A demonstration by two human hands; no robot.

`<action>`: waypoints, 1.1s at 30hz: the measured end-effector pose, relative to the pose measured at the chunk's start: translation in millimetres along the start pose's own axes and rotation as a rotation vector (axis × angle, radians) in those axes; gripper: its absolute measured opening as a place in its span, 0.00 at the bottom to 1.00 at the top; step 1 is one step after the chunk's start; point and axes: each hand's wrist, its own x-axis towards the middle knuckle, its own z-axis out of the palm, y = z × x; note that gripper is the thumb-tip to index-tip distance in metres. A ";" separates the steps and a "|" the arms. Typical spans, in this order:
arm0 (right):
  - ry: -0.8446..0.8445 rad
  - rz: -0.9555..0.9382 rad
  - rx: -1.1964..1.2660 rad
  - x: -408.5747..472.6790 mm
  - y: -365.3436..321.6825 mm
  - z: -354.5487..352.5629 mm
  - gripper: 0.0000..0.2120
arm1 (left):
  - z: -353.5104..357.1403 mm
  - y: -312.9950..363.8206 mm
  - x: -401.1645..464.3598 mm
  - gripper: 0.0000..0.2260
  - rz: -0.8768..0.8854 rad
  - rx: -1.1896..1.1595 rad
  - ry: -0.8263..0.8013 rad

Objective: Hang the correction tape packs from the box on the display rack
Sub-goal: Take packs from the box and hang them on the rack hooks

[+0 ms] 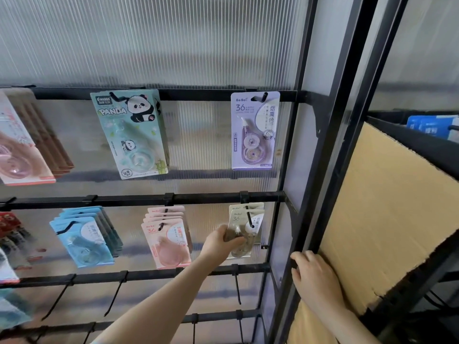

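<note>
The beige tape pack [244,233] hangs upright, long axis vertical, on a hook [249,217] at the right end of the rack [139,199]. The left hand [222,242] has its grip closed round the pack's lower half. The right hand [314,276] rests with loose fingers on the cardboard box [387,212] beside the frame. Ribbed translucent panels back the rack.

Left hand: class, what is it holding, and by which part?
The left hand grips the beige correction tape pack by its lower blister part, fingers curled over the front, while it hangs on the hook.
</note>
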 end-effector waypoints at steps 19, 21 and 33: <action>0.037 -0.268 0.052 -2.2 -57.9 12.3 0.13 | -73.0 -45.8 -128.1 0.14 0.025 0.661 0.397; 0.033 -0.307 0.079 -2.2 -73.8 18.6 0.13 | -85.9 -55.9 -147.5 0.15 0.002 0.724 0.428; -0.029 -0.483 0.142 -12.5 -197.1 44.1 0.13 | -168.2 -131.1 -230.5 0.21 -0.183 0.828 0.488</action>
